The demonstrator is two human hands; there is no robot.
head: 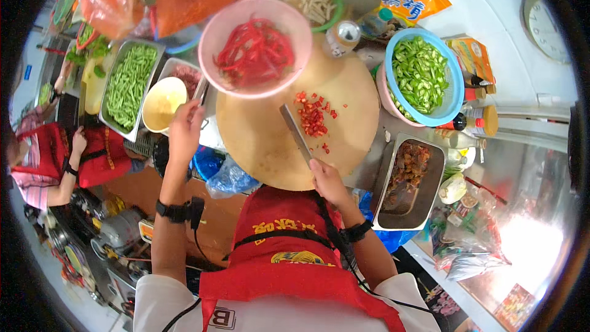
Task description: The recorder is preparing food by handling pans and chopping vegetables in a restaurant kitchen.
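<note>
My right hand (328, 180) is closed around the handle of a cleaver (296, 133), its blade seen nearly edge-on over the round wooden chopping board (249, 147). Just right of the blade lies a small heap of chopped red chillies (313, 117), with a few loose bits around it. My left hand (185, 131) is raised left of the board, by a cream bowl (159, 103) with something pale yellow inside; whether it touches the bowl or holds anything cannot be told. A pink bowl (258, 48) of whole red chillies overlaps the board's far edge in this view.
A steel tray (159, 62) of cut green beans stands left. On the right are a blue colander (394, 50) of sliced green chillies and a steel tray (386, 203) of brown food. A can (343, 39) stands behind the board. Another person (50, 161) works at far left.
</note>
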